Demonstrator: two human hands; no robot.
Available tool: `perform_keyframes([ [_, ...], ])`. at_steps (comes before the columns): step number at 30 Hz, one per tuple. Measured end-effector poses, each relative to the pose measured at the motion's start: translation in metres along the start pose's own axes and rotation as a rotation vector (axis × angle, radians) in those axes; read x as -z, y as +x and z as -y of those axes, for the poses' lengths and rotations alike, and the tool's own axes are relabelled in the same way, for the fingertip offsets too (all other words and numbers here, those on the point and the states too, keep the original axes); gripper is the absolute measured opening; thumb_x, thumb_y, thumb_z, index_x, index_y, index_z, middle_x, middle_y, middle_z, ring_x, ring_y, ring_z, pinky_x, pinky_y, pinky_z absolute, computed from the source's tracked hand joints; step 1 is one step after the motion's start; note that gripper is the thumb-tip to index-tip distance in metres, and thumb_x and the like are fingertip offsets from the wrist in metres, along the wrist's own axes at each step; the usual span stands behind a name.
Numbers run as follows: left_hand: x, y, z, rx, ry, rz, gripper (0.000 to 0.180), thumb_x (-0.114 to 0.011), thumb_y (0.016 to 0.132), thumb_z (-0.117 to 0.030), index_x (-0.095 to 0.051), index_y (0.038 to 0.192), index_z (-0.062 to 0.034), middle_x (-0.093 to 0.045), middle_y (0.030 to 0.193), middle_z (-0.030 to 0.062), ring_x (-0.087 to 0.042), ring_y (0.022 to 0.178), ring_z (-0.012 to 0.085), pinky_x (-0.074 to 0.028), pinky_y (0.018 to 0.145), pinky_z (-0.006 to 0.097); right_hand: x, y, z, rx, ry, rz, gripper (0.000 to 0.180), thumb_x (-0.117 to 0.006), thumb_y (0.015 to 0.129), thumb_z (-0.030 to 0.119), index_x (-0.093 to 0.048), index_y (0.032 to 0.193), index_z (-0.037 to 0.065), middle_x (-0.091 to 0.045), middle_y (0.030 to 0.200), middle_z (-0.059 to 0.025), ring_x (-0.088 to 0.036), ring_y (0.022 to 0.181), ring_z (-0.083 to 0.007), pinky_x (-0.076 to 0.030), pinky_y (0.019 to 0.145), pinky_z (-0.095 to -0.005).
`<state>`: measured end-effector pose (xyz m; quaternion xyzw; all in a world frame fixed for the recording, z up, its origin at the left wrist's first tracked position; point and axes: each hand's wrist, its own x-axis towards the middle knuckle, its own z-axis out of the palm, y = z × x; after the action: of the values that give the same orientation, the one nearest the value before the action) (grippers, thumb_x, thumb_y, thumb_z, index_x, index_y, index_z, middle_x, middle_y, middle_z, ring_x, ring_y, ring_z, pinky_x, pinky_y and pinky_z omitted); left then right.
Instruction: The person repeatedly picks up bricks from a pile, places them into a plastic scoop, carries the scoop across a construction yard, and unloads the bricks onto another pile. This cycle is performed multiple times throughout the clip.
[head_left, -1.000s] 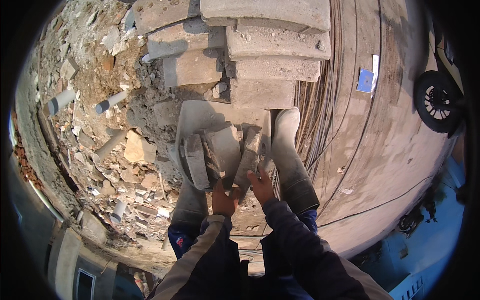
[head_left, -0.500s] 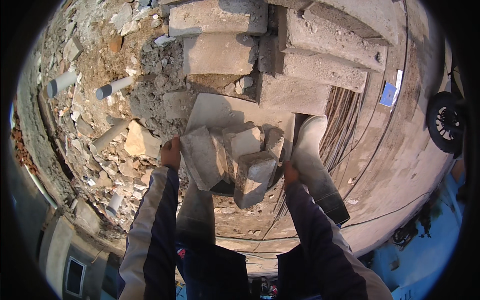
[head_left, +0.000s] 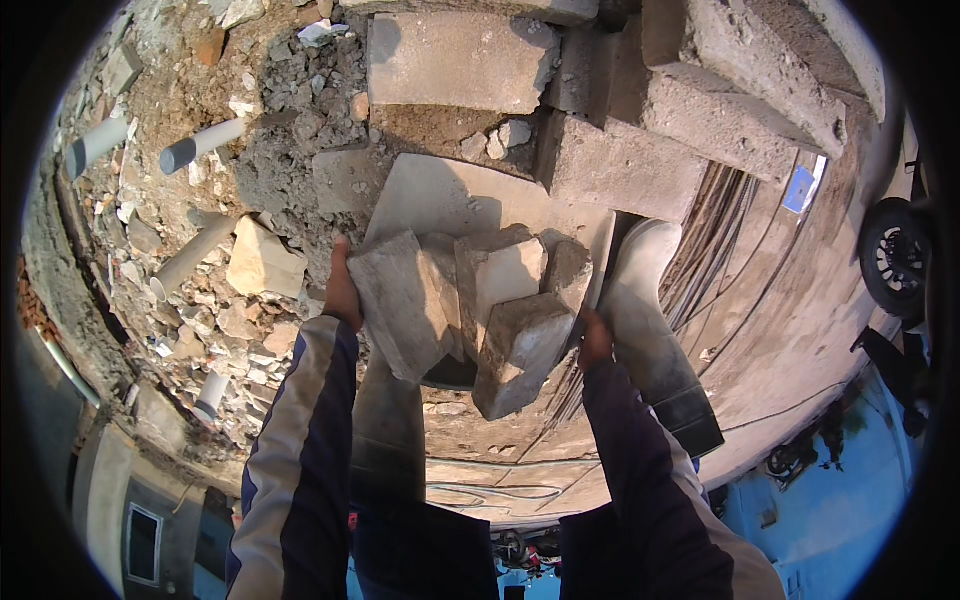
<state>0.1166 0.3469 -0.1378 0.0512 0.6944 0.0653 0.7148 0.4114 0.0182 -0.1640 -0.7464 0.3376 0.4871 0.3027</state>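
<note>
Between my hands is a dark round pan (head_left: 452,374), loaded with several broken concrete pieces. The left piece (head_left: 398,305) is a tilted slab; a chunky concrete piece (head_left: 522,352) leans over the near side, and another piece (head_left: 502,268) sits behind it. My left hand (head_left: 343,290) is closed at the pan's left side, beside the slab. On the right side my right hand (head_left: 597,340) is closed at the rim, its fingers partly hidden. Most of the pan is covered by the pieces. A flat pale slab (head_left: 430,205) lies just beyond it.
Large concrete blocks (head_left: 465,65) are stacked ahead, with more blocks (head_left: 625,165) to the right. Rubble and pipe stubs (head_left: 205,145) cover the left ground. Thin rods (head_left: 715,235) lie right of my boot (head_left: 640,275). A wheel (head_left: 893,252) stands at far right.
The loaded pan and both hands appear slightly higher and nearer to view. My hands are a little farther apart in the picture, and the surroundings have shifted as the view moved.
</note>
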Motion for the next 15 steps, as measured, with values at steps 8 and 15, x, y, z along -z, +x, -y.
perform_keyframes([
  [8,-0.002,-0.009,0.019,-0.066,0.041,-0.015,0.093,-0.041,0.092,-0.076,-0.045,0.145,-0.0002,-0.054,0.141,0.0183,-0.052,0.129,0.0302,-0.037,0.111,0.038,-0.012,0.009,-0.011,0.081,0.124,-0.003,0.045,-0.072,0.090,0.031,-0.067,0.117,-0.003,-0.067,0.120,-0.0101,-0.061,0.110,-0.0224,-0.044,0.098,-0.0354],
  [15,0.005,-0.004,0.012,-0.024,0.008,0.169,0.095,-0.032,0.092,-0.079,-0.044,0.147,-0.0025,-0.050,0.146,0.0169,-0.047,0.134,0.0318,-0.035,0.114,0.041,-0.016,0.006,0.006,0.025,0.017,0.087,0.043,-0.068,0.086,0.034,-0.066,0.113,0.001,-0.066,0.104,-0.0079,-0.061,0.094,-0.0201,-0.048,0.084,-0.0347],
])
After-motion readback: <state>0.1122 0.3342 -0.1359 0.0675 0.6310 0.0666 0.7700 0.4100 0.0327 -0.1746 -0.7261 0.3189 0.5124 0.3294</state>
